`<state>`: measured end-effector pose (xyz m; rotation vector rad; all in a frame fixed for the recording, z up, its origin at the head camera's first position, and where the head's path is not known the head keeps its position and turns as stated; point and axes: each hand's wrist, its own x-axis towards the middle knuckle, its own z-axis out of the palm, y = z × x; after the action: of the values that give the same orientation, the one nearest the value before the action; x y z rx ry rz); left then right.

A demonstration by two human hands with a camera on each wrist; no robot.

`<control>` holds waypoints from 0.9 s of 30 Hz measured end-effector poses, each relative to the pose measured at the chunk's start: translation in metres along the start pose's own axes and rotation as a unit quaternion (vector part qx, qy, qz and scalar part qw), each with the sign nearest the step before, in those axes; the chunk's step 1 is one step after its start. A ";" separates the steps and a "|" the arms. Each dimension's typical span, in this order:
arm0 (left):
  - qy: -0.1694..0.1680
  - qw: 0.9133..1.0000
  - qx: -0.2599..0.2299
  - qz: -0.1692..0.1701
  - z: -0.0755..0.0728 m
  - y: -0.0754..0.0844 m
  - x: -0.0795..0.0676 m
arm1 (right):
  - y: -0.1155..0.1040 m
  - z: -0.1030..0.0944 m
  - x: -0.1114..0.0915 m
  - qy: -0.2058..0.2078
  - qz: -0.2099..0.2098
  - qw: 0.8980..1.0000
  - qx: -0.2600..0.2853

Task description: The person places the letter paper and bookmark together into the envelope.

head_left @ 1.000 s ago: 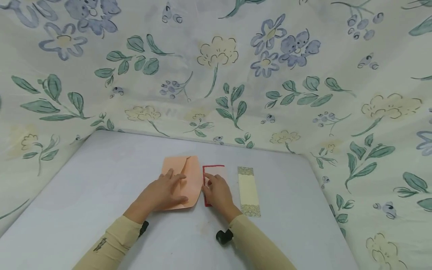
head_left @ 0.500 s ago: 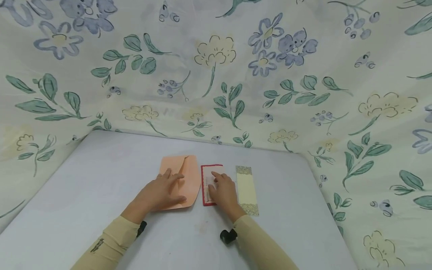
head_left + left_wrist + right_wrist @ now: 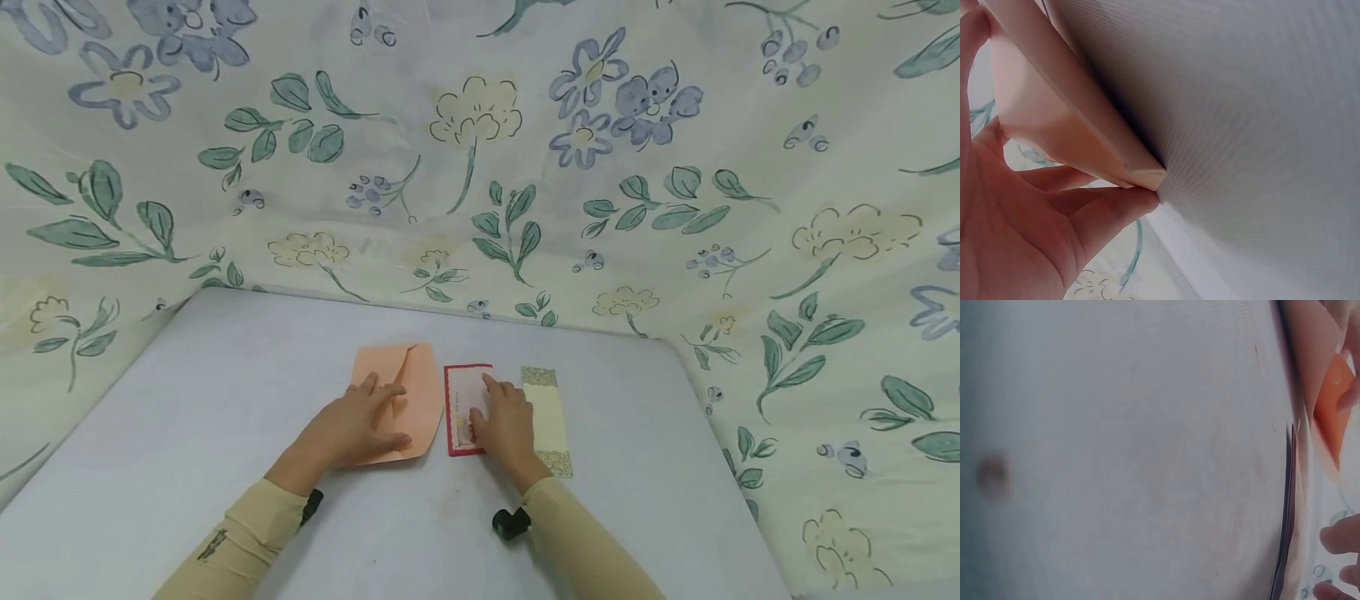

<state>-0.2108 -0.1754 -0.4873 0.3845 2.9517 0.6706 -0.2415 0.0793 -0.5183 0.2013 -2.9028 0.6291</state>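
Observation:
A peach paper envelope (image 3: 422, 396) lies on the white table, its flap slightly raised. My left hand (image 3: 351, 429) rests on it, fingers spread; in the left wrist view the fingers (image 3: 1107, 215) touch the envelope's edge (image 3: 1041, 94) at a corner. To its right lies a red-bordered card (image 3: 459, 396) with small print and a little picture. Over the card's right side is my right hand (image 3: 510, 423), fingers loosely bent. In the right wrist view its fingertips (image 3: 1338, 539) show apart from the card's thin dark edge (image 3: 1288, 506), with nothing between them.
A cream paper strip (image 3: 550, 417) with patterned ends lies right of the card, partly behind the right hand. Floral fabric (image 3: 480, 192) hangs around the back and sides of the white table (image 3: 247, 392). A black wrist camera (image 3: 512, 523) sticks out under the right sleeve.
My right hand has moved right, from the card's left edge to its right side, uncovering the print and picture. The left hand stays on the envelope. The head view has shifted slightly.

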 end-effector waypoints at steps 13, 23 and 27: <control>-0.002 1.000 0.002 0.001 0.002 -0.003 0.001 | 0.003 -0.003 -0.001 -0.012 0.046 0.999 0.002; -0.001 1.000 -0.004 0.003 0.003 -0.003 0.001 | 0.003 -0.001 0.000 -0.018 0.067 0.997 0.023; 0.000 1.000 -0.007 0.001 0.003 -0.004 0.000 | 0.002 -0.002 0.000 -0.017 0.071 0.997 0.035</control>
<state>-0.2115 -0.1774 -0.4915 0.3873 2.9466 0.6908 -0.2420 0.0822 -0.5170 0.0140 -2.9499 0.7592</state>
